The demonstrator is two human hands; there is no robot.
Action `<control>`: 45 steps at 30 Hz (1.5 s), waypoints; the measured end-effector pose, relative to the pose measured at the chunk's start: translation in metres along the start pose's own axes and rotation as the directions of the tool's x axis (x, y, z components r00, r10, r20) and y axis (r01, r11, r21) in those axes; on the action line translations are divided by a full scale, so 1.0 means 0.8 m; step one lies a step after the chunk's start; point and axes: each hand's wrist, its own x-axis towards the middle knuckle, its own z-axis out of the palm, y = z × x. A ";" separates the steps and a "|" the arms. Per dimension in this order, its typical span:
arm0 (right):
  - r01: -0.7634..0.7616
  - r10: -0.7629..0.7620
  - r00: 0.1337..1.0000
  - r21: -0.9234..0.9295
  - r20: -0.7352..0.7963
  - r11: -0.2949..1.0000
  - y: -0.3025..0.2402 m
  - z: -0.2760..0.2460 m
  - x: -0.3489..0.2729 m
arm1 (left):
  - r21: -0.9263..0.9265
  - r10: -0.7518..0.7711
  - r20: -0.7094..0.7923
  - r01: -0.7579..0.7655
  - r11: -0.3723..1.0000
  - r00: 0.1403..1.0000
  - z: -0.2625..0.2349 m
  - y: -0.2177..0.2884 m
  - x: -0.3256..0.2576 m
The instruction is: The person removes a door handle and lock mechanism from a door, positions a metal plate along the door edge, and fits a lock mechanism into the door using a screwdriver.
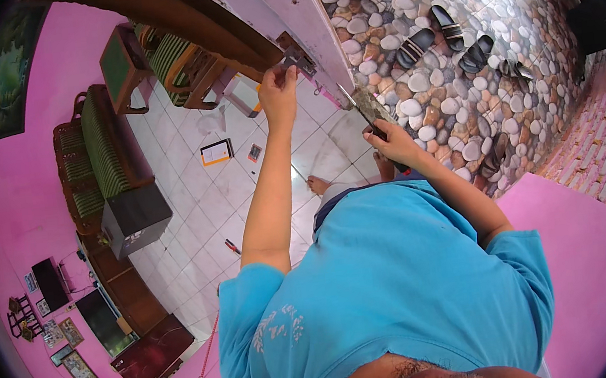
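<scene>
My left hand (278,97) is raised at the edge of the brown wooden door (226,23). Its fingers are closed against a dark metal lock fitting (298,55) on that edge; what lies between them is hidden. A small pink piece (318,91) hangs below the fitting. Lower and to the right, my right hand (395,142) is closed round the dark handle of a long thin tool (367,114), whose exact kind I cannot make out. Its narrow length points up and left, toward the foot of the pale door frame (306,11).
On the white tiled floor lie an open box (241,96), an orange-edged box (216,152), a small packet (254,152) and a red-and-black tool (232,246). Several sandals (476,54) rest on the pebble-patterned floor. Left stand a striped sofa (102,136) and a dark cabinet (138,219).
</scene>
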 end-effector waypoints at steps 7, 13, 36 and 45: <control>0.055 -0.056 0.997 -0.024 -0.055 0.998 0.008 -0.007 -0.007 | -0.048 -0.006 -0.050 0.003 0.999 0.999 0.015 0.022 0.014; 0.060 -0.059 0.995 0.006 -0.076 0.998 0.010 -0.008 -0.007 | -0.097 0.034 -0.155 -0.049 0.994 0.987 0.026 0.015 0.014; 0.410 -0.537 0.797 -0.404 -0.277 0.818 -0.111 0.003 0.061 | 0.026 0.117 -0.228 -0.114 0.993 0.967 0.039 0.021 0.007; 0.515 -0.378 0.648 0.015 -0.661 0.857 -0.130 0.045 0.167 | 0.134 0.151 -0.212 -0.125 0.983 0.965 0.038 0.036 0.005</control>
